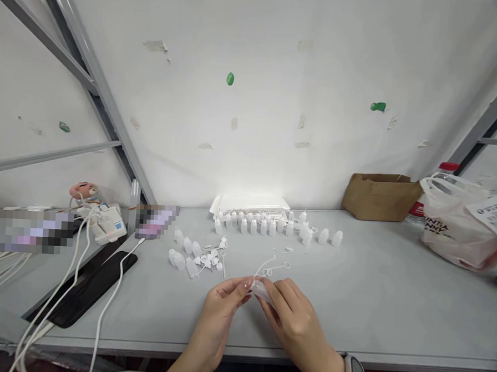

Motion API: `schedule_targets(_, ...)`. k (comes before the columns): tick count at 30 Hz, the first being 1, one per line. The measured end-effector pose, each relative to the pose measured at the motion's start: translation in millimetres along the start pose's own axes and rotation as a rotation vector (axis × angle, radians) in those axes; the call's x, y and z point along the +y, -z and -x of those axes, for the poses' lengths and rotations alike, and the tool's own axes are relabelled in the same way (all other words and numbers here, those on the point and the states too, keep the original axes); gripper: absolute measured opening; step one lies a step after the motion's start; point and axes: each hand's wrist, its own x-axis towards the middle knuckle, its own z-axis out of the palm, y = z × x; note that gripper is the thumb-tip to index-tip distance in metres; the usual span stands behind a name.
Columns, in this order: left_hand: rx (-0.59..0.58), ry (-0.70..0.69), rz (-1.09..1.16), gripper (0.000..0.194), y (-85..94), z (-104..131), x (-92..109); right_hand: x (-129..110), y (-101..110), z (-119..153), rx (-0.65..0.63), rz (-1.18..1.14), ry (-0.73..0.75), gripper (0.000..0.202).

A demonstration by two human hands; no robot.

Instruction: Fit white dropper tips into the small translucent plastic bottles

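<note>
Near the front of the grey table, my right hand point(294, 313) is closed around a small translucent squeeze bottle point(262, 290), which lies tilted with its neck toward the left. My left hand point(225, 304) pinches a small white plastic piece at the bottle's neck, mostly hidden by the fingertips. A thin white strap point(265, 263) rises from between the fingers. Just beyond the hands lie loose white looped pieces point(275, 269). To their left is a pile of white caps and nozzles point(211, 259), beside several loose bottles point(188, 246).
Several small bottles point(263, 227) stand in rows before a white tray point(251, 204) at the wall. A cardboard box point(381, 198) and a plastic bag point(458, 230) are at the right. White cables point(78, 260), a black pad point(95, 289) and a blurred-out phone point(157, 221) are left.
</note>
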Motion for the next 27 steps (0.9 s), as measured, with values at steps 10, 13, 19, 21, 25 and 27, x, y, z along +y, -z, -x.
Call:
schedule_targets(10,0.03,-0.034,0.13,0.028,-8.8,2.2,-16.9,-6.3,0.1,1.7,0.029,-0.017,0.028,0.014)
schedule_targets(13,-0.016,-0.049,0.1,0.03,-9.7,4.0,-21.5,-5.0,2.5,0.0,-0.003,-0.196,-0.063,0.016)
schedule_targets(19,0.038,-0.066,0.05,0.032,-6.6,5.9,-14.5,-4.1,7.1,-7.8,-0.247,-0.597,-0.47,0.008)
schedule_targets(21,0.082,-0.07,0.1,0.032,-5.8,6.6,-9.6,-6.8,5.9,-6.7,-0.18,-0.635,-0.466,0.009)
schedule_targets(25,0.04,-0.087,0.16,0.029,-5.0,9.6,-2.0,-12.9,4.3,-0.8,0.047,-0.529,-0.209,0.018)
schedule_targets(27,0.002,-0.089,0.15,0.028,-4.5,11.5,0.0,-15.0,5.8,0.9,0.088,-0.455,-0.125,0.025)
